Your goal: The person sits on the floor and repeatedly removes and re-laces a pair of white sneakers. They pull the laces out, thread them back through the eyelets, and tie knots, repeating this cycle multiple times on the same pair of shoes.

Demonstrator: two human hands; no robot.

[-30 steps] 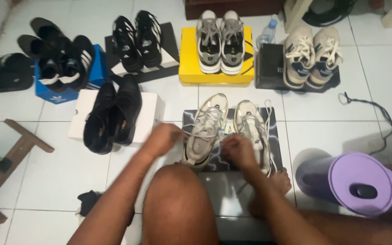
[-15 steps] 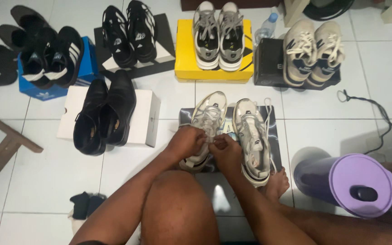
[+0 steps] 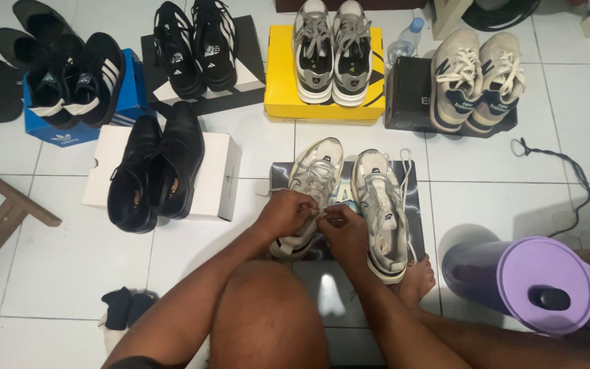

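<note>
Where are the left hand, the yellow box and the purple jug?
left hand [image 3: 285, 213], head view, on the back of the hand.
yellow box [image 3: 280, 82], head view, on its bare top left part.
purple jug [image 3: 544, 283], head view, on its lid.

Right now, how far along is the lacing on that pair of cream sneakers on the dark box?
Five other pairs already stand on boxes. In hand: the left hand and right hand pinch the white laces over the left cream mesh sneaker, apparently mid-tying. Left: the right cream mesh sneaker, whose loose white lace trails over the dark lightning-print box.
</note>
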